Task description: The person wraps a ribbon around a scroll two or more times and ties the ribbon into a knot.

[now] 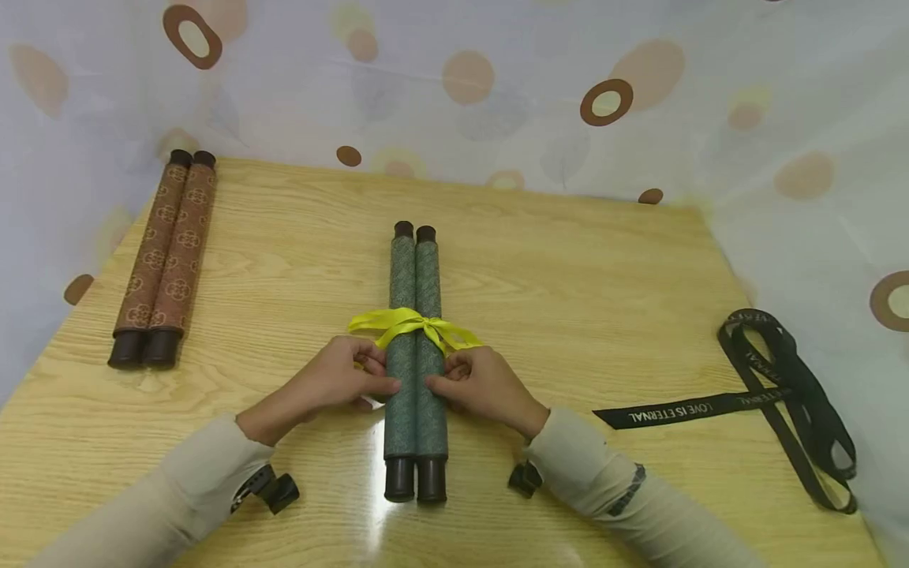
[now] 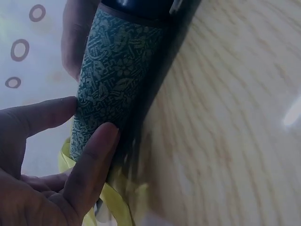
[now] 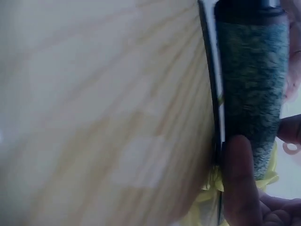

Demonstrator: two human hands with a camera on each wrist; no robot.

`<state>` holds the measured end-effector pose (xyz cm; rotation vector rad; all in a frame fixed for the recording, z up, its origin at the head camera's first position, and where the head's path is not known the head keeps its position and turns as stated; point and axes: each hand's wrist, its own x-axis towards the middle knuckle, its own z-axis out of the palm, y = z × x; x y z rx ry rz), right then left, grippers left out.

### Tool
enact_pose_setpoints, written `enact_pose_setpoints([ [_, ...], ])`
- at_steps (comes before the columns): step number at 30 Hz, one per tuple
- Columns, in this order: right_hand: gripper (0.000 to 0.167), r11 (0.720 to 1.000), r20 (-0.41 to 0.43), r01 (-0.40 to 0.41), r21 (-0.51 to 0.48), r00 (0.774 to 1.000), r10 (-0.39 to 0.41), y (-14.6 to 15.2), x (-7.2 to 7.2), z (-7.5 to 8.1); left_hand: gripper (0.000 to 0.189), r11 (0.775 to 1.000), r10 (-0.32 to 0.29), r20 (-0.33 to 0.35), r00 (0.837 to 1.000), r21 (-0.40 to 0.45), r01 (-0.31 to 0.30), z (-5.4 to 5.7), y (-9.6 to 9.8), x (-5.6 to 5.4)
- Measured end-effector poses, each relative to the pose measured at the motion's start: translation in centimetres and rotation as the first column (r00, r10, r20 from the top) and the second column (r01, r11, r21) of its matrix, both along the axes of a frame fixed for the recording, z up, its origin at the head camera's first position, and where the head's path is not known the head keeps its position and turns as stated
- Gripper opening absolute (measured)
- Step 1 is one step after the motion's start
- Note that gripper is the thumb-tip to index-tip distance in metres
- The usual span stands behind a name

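Observation:
Two green patterned scrolls (image 1: 416,410) with dark end knobs lie side by side in the middle of the table. A yellow ribbon (image 1: 398,321) goes around them, tied near their middle, with loose ends at both sides. My left hand (image 1: 348,375) holds the scrolls from the left, thumb on top and a finger at the side. From the right, my right hand (image 1: 483,386) grips them in a mirrored way, just below the ribbon. The left wrist view shows the flowered green cloth (image 2: 110,70) between thumb and finger. In the right wrist view a fingertip (image 3: 239,150) presses the side of the roll.
Two brown patterned scrolls (image 1: 166,252) lie together at the table's left edge. A black ribbon (image 1: 767,379) with white lettering lies loosely looped at the right. A patterned white sheet (image 1: 426,87) hangs around the wooden table (image 1: 568,276).

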<state>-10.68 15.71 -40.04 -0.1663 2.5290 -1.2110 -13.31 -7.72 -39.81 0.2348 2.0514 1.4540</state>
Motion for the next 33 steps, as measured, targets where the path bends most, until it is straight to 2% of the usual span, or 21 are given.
enact_pose_setpoints([
  [4,0.032,0.997,-0.011,0.062,-0.035,0.998,-0.062,0.9,0.0,0.7,0.039,0.999,-0.013,0.014,1.0,0.034,0.013,0.8,0.9,-1.1],
  [8,0.034,0.987,0.02,0.134,-0.093,0.991,-0.133,3.2,-0.3,2.2,0.041,0.997,-0.077,-0.017,0.997,0.027,0.077,2.3,3.3,-2.9],
  [11,0.038,0.971,0.031,0.214,-0.102,0.977,-0.212,5.8,-0.8,3.6,0.035,0.991,-0.129,-0.038,0.991,0.021,0.13,3.5,6.3,-4.7],
  [13,0.04,0.96,0.016,0.267,-0.087,0.964,-0.267,7.7,-1.2,4.4,0.031,0.987,-0.159,-0.043,0.986,0.025,0.16,4.4,8.8,-5.9],
  [16,0.043,0.941,-0.028,0.332,-0.061,0.942,-0.334,10.9,-2.0,4.9,0.027,0.978,-0.2,-0.072,0.977,0.036,0.203,5.1,12.7,-7.1],
  [18,0.045,0.928,-0.055,0.368,-0.05,0.927,-0.371,12.8,-2.6,4.8,0.026,0.976,-0.212,-0.082,0.974,0.034,0.215,5.1,15.2,-7.7],
  [20,0.047,0.922,-0.072,0.385,-0.044,0.919,-0.388,14.2,-3.5,4.4,0.034,0.976,-0.209,-0.081,0.975,0.047,0.213,4.8,17.1,-8.3],
  [23,0.048,0.906,-0.068,0.42,-0.055,0.904,-0.423,15.9,-4.7,4.0,0.021,0.974,-0.211,-0.075,0.975,0.061,0.216,4.3,19.5,-9.5],
  [27,0.041,0.885,-0.043,0.456,-0.089,0.886,-0.461,17.7,-6.2,3.4,0.034,0.972,-0.209,-0.083,0.974,0.091,0.216,3.5,21.5,-11.1],
  [30,0.037,0.873,-0.022,0.477,-0.099,0.876,-0.481,18.4,-7.3,2.8,0.023,0.978,-0.179,-0.087,0.98,0.09,0.187,2.9,22.6,-11.9],
  [33,0.039,0.86,-0.024,0.505,-0.074,0.861,-0.507,19.8,-8.0,2.4,0.048,0.98,-0.171,-0.073,0.983,0.09,0.177,2.5,24.2,-12.2],
])
